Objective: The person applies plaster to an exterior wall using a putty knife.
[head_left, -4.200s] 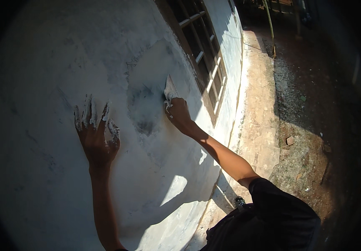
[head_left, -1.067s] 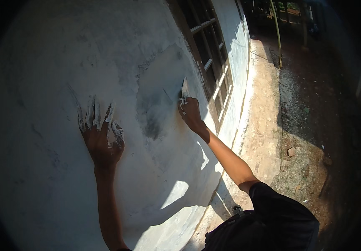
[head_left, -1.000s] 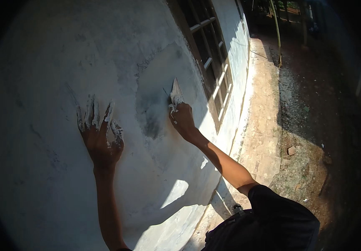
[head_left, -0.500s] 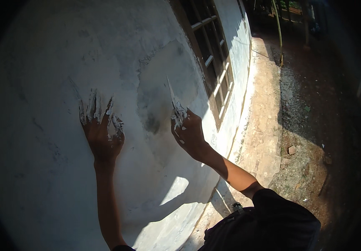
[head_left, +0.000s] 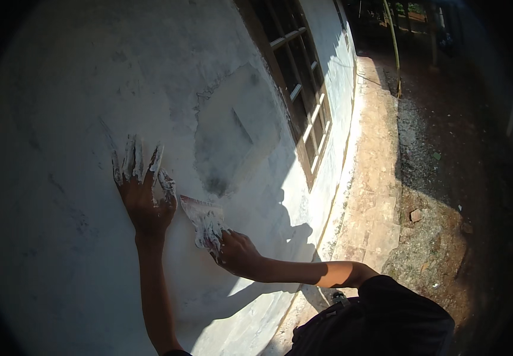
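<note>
My left hand (head_left: 146, 193) is raised against the pale plastered wall (head_left: 72, 237), its fingers spread and caked with white putty. No tool shows in it. My right hand (head_left: 236, 252) grips a putty knife (head_left: 203, 216) covered with white putty, its broad blade tilted up and to the left beside my left thumb. Most of the handle is hidden by my fingers and smeared putty. Above the knife is a darker grey damp-looking patch (head_left: 227, 142) on the wall, with an uneven edge and a thin slanting line across it.
A brown-framed window (head_left: 301, 89) with white bars is set in the wall at upper right. A sunlit paved ledge (head_left: 366, 196) runs along the wall's foot. Beyond it lie gravelly soil and a small brick piece (head_left: 415, 215). A thin pole (head_left: 395, 47) stands far off.
My right hand has come down and left from the grey patch, turning the putty knife so its blade face shows. A slanting line now shows on the patch. My left hand stays nearly still.
</note>
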{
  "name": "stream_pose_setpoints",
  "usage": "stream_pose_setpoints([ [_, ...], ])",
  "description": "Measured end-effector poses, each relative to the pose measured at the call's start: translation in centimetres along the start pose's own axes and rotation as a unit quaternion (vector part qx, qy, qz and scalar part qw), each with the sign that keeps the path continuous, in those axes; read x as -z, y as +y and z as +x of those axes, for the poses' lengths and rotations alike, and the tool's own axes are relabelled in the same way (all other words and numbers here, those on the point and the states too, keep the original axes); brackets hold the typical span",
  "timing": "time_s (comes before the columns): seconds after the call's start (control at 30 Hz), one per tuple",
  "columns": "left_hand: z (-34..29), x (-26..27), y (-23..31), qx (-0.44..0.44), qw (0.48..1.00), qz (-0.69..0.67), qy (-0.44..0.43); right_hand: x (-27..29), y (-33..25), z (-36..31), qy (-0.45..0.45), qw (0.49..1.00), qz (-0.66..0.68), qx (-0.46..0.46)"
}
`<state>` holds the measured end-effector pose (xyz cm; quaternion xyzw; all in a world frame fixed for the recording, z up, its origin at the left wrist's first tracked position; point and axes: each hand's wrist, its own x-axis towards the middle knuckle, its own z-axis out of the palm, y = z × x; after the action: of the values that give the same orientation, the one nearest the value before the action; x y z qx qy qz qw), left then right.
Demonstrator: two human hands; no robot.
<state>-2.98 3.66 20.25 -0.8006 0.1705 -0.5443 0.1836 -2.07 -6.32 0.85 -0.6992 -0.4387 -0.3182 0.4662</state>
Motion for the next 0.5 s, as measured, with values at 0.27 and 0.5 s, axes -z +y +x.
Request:
stream_pose_setpoints([
  [0.27,0.1,-0.7,0.0,-0.013,1.0,-0.012,0.016,4.3,8.4,2.8,0.088,0.965,0.097,-0.227],
  [0.5,-0.1,-0.7,0.0,-0.007,1.0,0.009,0.008,-1.0,1.4,1.5,-0.069,0.987,-0.046,-0.141],
])
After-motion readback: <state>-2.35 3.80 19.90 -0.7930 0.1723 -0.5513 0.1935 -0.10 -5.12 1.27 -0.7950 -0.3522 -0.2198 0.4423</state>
